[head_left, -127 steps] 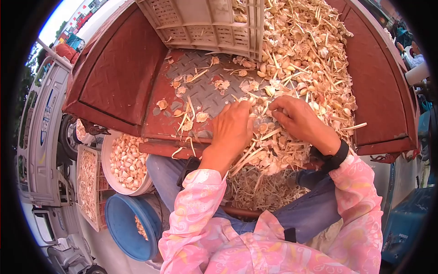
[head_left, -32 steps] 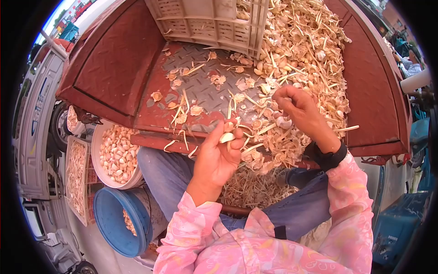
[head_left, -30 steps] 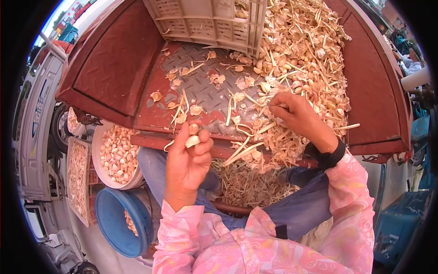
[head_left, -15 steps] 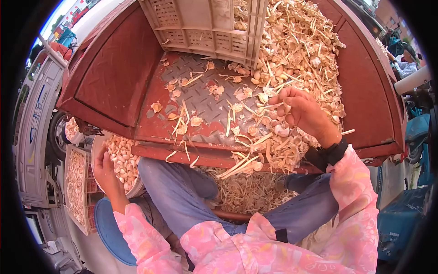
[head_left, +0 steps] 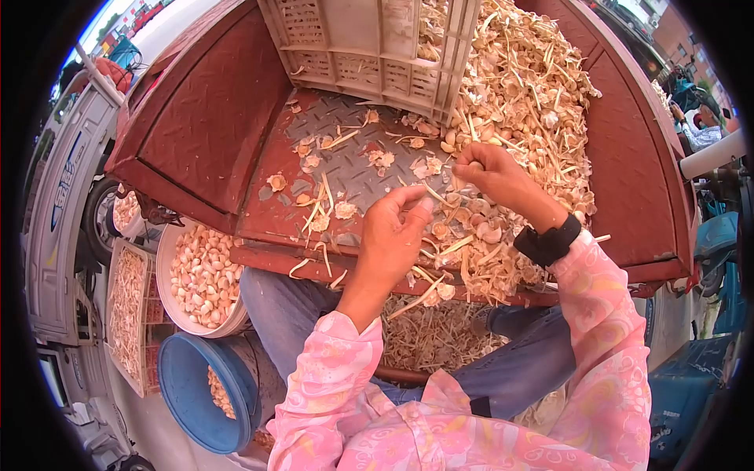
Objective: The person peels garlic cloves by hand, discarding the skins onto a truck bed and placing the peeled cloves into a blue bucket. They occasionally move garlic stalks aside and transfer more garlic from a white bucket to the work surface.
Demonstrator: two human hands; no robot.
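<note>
My left hand point(head_left: 394, 235) is over the front edge of the red metal bed point(head_left: 259, 216), fingers bent and thumb close to the index finger; whether something small sits between them cannot be made out. My right hand point(head_left: 499, 179), a black band on its wrist, is up and to the right with fingertips pinched together; what they hold, if anything, is too small to tell. Beneath and behind the right hand lies a heap of garlic cloves, skins and dry stems point(head_left: 542, 102). A stem point(head_left: 436, 194) lies between the two hands.
A tilted plastic crate point(head_left: 365, 63) stands at the back of the bed. At left are a white bucket of cloves point(head_left: 206, 279), a blue bucket point(head_left: 188, 392) with some cloves and a crate of cloves point(head_left: 128, 314). Vehicles stand on both sides; a person point(head_left: 699, 122) is far right.
My left hand has moved from the white bucket rightward to the bed's front edge, near my right hand. My right hand has shifted slightly left, its fingers more closed. The view has shifted a little.
</note>
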